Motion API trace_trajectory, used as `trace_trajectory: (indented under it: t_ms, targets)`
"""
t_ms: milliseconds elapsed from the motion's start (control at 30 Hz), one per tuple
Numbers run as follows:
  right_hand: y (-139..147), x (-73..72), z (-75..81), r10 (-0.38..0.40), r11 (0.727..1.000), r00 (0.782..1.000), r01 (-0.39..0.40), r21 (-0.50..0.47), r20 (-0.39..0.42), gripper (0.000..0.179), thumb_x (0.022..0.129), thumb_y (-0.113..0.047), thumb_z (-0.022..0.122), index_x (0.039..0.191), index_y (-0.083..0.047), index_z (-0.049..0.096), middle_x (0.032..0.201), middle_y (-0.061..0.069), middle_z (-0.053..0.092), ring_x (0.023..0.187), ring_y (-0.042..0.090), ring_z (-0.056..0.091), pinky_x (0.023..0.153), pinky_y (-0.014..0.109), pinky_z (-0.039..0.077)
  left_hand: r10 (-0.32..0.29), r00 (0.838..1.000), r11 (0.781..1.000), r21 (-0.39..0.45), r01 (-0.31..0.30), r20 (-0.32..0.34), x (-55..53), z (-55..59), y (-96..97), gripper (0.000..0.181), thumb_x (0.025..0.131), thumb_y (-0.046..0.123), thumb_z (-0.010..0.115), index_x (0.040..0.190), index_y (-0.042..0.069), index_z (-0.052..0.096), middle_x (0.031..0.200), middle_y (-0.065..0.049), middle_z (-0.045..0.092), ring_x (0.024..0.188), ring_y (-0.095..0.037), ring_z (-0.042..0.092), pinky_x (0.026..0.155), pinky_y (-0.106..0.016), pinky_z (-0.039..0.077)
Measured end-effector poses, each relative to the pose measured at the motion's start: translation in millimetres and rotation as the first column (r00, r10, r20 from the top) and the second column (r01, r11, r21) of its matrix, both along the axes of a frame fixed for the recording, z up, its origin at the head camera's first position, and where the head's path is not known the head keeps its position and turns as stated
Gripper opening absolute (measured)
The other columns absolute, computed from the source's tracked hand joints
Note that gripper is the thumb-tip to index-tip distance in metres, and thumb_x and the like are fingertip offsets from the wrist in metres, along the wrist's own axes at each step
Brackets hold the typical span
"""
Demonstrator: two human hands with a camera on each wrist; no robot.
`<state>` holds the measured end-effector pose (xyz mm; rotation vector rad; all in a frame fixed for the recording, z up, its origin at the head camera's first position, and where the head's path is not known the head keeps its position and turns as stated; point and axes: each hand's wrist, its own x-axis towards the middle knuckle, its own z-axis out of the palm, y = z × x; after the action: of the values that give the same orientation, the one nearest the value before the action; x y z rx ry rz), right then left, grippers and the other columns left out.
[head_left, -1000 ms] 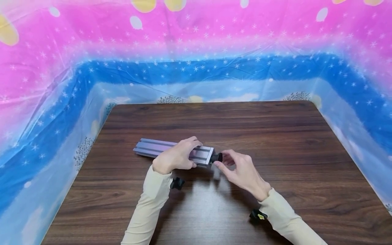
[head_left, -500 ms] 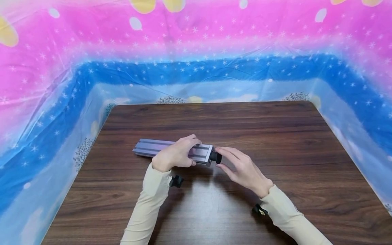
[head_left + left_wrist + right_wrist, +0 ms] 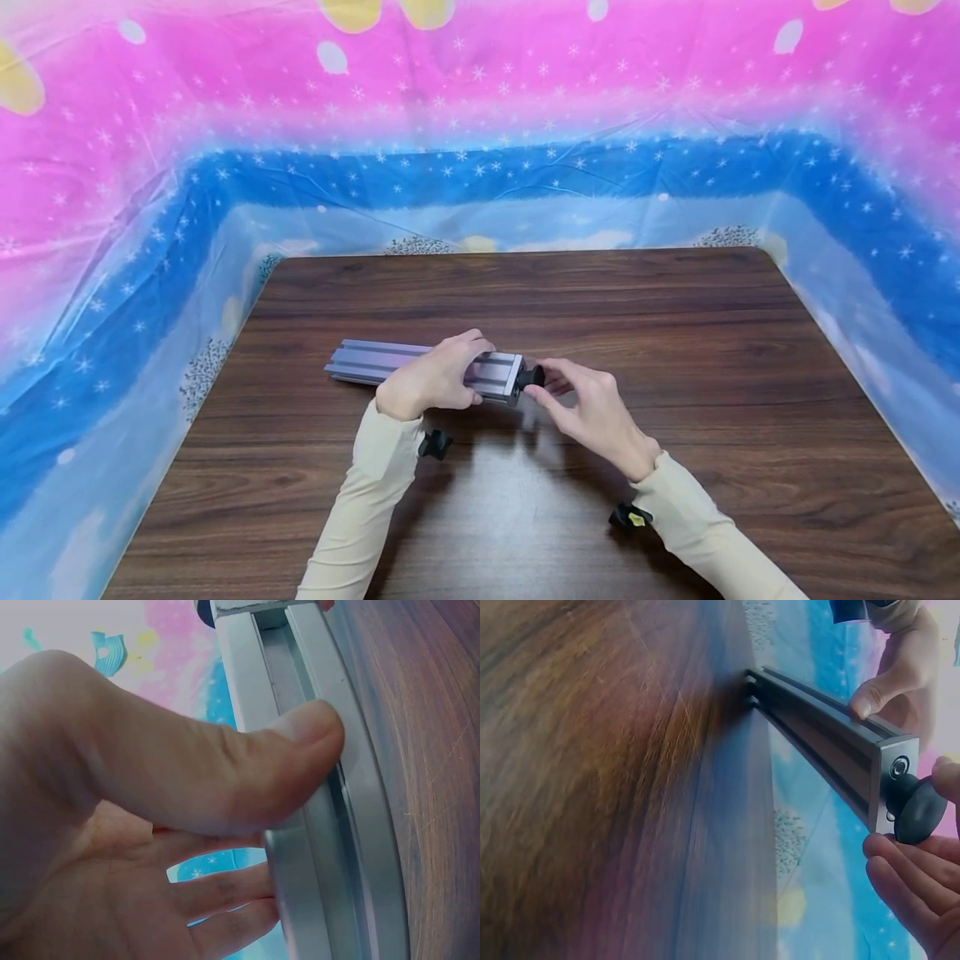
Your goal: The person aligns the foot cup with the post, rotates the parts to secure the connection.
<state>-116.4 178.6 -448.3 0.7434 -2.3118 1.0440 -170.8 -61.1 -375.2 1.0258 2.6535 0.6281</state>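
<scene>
My left hand (image 3: 431, 379) grips a silver aluminium profile (image 3: 375, 360) with long slots. Its thumb lies across a slotted face in the left wrist view, with the fingers around the far side. A pale end plate (image 3: 881, 780) with a bolt (image 3: 899, 766) caps the profile's right end. From that plate sticks out a round black levelling foot (image 3: 921, 811) on a short stem. My right hand (image 3: 596, 412) pinches the foot's rim between thumb and fingers. The profile is held near the table top; whether it touches there is unclear.
The dark wood-grain table (image 3: 525, 300) spreads around the hands. A pink and blue patterned cloth (image 3: 480, 175) hangs behind it and at both sides. Small black devices (image 3: 435, 444) sit at both wrists.
My right hand's fingers reached forward over the levelling foot half a second ago and have since drawn back, bent, onto its rim. The left hand and the profile have hardly moved.
</scene>
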Motion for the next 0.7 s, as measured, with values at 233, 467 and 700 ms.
trace_trajectory:
  t_ms: [233,467,700]
  targets:
    - [-5,2.3,3.5,-0.095,0.994,0.983,0.103,-0.041,0.159,0.024,0.092,-0.026,0.074,0.105,-0.005,0.073,0.081,0.004,0.077,0.065,0.007,0.070,0.059,0.022,0.056,-0.006,1.000,1.000,-0.001,0.006,-0.001,-0.8,-0.9,0.7,0.053,0.077,0.003,0.077,0.127,0.000,0.060,0.104,-0.009,0.055,0.087,-0.018,0.053,0.079,-0.031,0.045]
    - [3,3.6,1.2,0.036,0.997,0.999,-0.037,0.068,0.020,0.051,0.085,-0.019,0.082,0.128,-0.002,0.061,0.115,0.009,0.070,0.097,0.016,0.070,0.083,0.030,0.058,-0.012,1.000,1.000,0.017,0.012,0.004,-1.1,-1.6,-0.4,0.054,0.076,0.003,0.078,0.127,0.001,0.060,0.106,-0.008,0.056,0.090,-0.020,0.056,0.081,-0.032,0.047]
    - [12,0.3,-1.0,0.163,0.962,0.957,-0.101,0.252,-0.241,0.061,0.078,0.002,0.082,0.135,-0.001,0.060,0.132,0.015,0.062,0.117,0.026,0.063,0.098,0.034,0.052,-0.016,1.000,1.000,0.014,0.015,0.008,-1.1,-0.2,-0.7,0.052,0.076,0.003,0.078,0.125,0.001,0.060,0.103,-0.008,0.055,0.089,-0.021,0.056,0.079,-0.031,0.046]
